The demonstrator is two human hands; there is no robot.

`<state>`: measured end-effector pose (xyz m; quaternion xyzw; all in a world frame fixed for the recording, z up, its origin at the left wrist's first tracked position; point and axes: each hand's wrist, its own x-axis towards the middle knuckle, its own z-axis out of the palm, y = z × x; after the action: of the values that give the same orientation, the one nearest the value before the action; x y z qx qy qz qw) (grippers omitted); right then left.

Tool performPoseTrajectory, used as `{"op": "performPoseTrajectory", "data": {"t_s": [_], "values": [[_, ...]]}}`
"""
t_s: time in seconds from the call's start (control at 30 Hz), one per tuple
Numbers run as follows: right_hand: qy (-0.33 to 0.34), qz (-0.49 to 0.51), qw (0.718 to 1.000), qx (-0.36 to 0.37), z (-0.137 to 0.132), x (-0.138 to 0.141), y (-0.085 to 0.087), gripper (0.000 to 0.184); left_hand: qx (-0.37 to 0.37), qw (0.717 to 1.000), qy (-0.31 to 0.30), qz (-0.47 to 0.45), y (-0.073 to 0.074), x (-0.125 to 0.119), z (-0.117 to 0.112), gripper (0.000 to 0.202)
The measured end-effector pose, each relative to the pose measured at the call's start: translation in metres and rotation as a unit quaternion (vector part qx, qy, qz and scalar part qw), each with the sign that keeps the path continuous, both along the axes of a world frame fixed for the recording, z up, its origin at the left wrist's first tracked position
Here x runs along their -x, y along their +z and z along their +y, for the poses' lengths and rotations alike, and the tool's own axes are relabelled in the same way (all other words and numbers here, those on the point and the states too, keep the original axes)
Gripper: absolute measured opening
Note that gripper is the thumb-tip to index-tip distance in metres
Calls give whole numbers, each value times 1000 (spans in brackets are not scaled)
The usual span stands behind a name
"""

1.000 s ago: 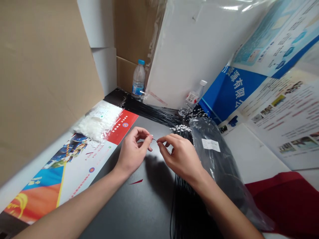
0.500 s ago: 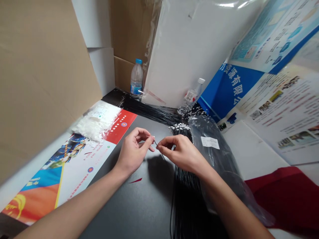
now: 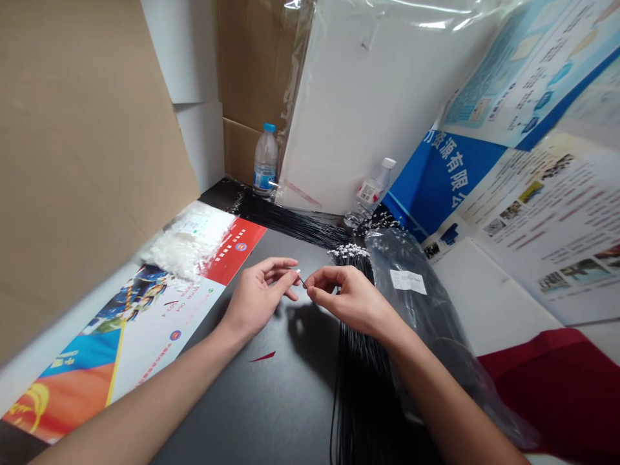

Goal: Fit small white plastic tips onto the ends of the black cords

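Observation:
Above the dark tabletop, my left hand (image 3: 256, 296) pinches a tiny white connector (image 3: 298, 273) between thumb and index finger, its other fingers loosely curled. My right hand (image 3: 356, 297), just to the right, has thumb and index finger closed on a thin black wire (image 3: 304, 283) that runs toward the connector. Whether the wire sits inside the connector is too small to tell. Under and beyond my right hand lies a bundle of black wires (image 3: 361, 349) with white connectors (image 3: 351, 252) at the far end.
A plastic bag of black wires (image 3: 416, 323) lies at right. More wires (image 3: 295, 219) stretch along the back, near two plastic bottles (image 3: 265, 158). A bag of white pieces (image 3: 194, 236) rests on a printed sheet (image 3: 145, 342) at left. A red scrap (image 3: 263, 356) lies in front.
My left thumb and fingers have shifted slightly, and more of the white connector shows at their tips. Both hands stay close together. The whole view has moved down slightly.

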<state>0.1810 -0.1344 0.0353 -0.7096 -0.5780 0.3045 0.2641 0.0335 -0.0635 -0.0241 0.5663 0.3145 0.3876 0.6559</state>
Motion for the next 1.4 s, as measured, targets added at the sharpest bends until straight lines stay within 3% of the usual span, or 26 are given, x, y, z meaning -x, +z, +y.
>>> {"op": "performPoseTrajectory", "data": {"t_s": [0.13,0.37,0.63,0.77,0.9,1.27,1.4], "values": [[1,-23,1000,-8,1,-1,-2,14,11,999,-28,11,1,2,1,20],[5,-66,997,-34,-2,5,-4,14,4,1000,-12,9,1,1,1,19],[-3,-80,990,-115,0,13,-21,19,37,999,-40,4,-2,3,4,29],[36,-191,968,-160,-2,12,-24,14,31,995,-86,38,0,6,3,21],[41,-284,942,-176,-5,12,-22,12,38,995,-87,29,1,4,2,20],[28,-82,981,-176,1,3,-28,8,36,997,-58,37,-3,8,6,22],[30,-37,980,-191,0,5,-29,8,50,994,-95,28,-2,12,8,19]]}}
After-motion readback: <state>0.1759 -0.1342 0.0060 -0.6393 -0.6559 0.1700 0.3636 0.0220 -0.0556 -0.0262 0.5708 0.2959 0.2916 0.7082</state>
